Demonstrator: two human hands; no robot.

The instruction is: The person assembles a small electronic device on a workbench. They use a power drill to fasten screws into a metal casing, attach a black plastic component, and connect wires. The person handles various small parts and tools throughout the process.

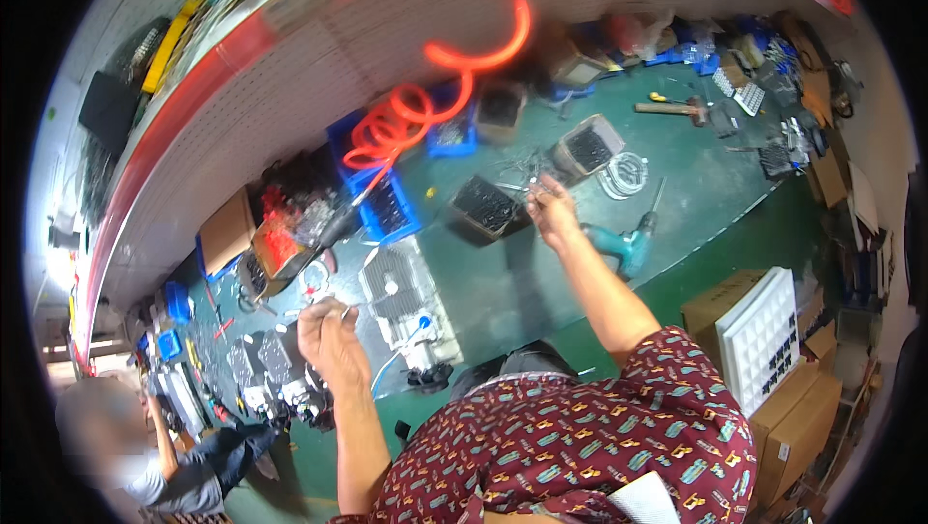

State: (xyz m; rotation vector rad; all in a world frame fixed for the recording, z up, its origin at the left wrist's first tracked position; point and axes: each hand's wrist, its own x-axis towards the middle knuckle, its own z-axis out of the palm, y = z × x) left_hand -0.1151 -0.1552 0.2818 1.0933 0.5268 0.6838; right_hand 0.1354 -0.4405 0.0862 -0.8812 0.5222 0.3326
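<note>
My left hand (334,342) is closed in a pinch beside a grey finned metal housing (391,282). A small shiny metal piece shows at its fingertips, too small to name. The housing lies on the green bench with a blue fitting (423,324) and a black round part (427,377) at its near end. My right hand (553,215) reaches farther out, fingers drawn together at a loose heap of thin metal pieces (517,172); what they grip cannot be made out. On either side of that heap stand a box of dark small parts (486,203) and a second box (592,145).
A teal power drill (628,246) lies right of my right forearm, near a coil of pale tubing (624,176). An orange spiral hose (411,113) hangs over blue bins (389,207). A hammer (677,110) lies far right. Another person (184,466) sits at lower left.
</note>
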